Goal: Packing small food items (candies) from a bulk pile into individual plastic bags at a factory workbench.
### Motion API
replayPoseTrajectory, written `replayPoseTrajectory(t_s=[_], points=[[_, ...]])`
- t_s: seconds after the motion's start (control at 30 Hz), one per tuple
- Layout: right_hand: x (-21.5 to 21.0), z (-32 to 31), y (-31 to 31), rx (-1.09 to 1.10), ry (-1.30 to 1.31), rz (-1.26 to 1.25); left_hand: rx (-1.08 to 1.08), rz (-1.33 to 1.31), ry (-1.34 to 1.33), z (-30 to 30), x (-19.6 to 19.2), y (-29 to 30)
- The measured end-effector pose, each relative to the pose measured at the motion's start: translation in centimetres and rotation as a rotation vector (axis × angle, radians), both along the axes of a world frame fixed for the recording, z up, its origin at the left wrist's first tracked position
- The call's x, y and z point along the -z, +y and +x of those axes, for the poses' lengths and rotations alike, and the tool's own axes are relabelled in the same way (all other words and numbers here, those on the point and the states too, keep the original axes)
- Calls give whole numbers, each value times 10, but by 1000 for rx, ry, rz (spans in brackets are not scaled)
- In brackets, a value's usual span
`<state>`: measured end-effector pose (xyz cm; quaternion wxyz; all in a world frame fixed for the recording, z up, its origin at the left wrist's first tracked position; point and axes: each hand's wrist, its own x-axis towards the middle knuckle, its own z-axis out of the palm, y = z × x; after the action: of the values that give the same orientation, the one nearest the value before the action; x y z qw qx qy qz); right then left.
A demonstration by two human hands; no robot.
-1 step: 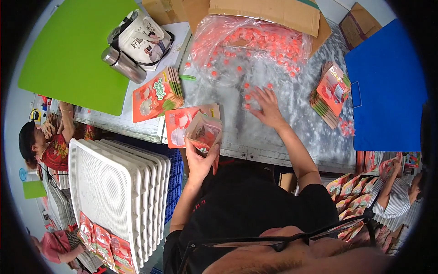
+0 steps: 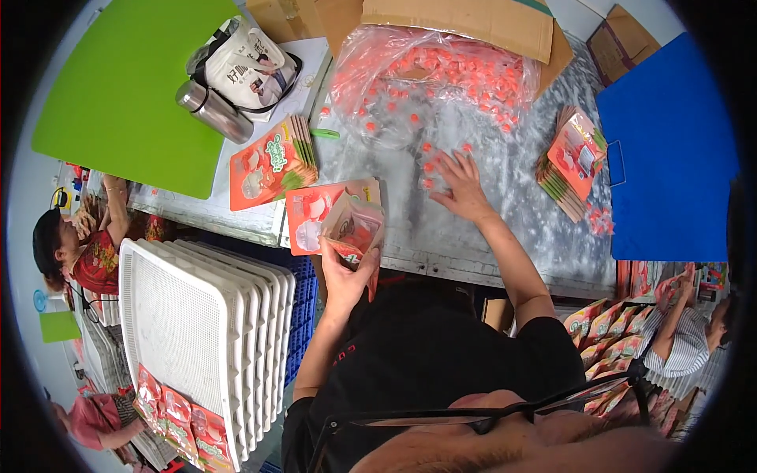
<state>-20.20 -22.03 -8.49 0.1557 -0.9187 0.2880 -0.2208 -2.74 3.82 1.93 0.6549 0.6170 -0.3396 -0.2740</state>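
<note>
My left hand [image 2: 343, 285] is wrapped round the lower part of a red stand-up pouch [image 2: 377, 214], whose top gapes toward me with red pieces visible inside. Under its far edge another red pouch [image 2: 303, 206] lies flat at the table's front. To the right, my right hand [image 2: 464, 188] reaches over the metal tabletop with its fingers spread. Beside those fingertips are several small red pieces [image 2: 427, 168] in what looks like clear wrapping. Whether the palm covers any piece is hidden.
A clear plastic bag [image 2: 359, 79] spills many red pieces from a cardboard box [image 2: 457, 20]. Pouch stacks lie left [image 2: 256, 169] and right [image 2: 574, 158]. A steel flask [image 2: 217, 110] and white bag [image 2: 252, 67] stand back left. Stacked white trays [image 2: 185, 307] are left; co-workers sit at both sides.
</note>
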Motion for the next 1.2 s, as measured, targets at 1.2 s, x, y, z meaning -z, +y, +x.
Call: replayPoseTrajectory(t_s=[1.2], points=[[5,23,19,-160,58,-44,173,-209,-380,1,12,-17]])
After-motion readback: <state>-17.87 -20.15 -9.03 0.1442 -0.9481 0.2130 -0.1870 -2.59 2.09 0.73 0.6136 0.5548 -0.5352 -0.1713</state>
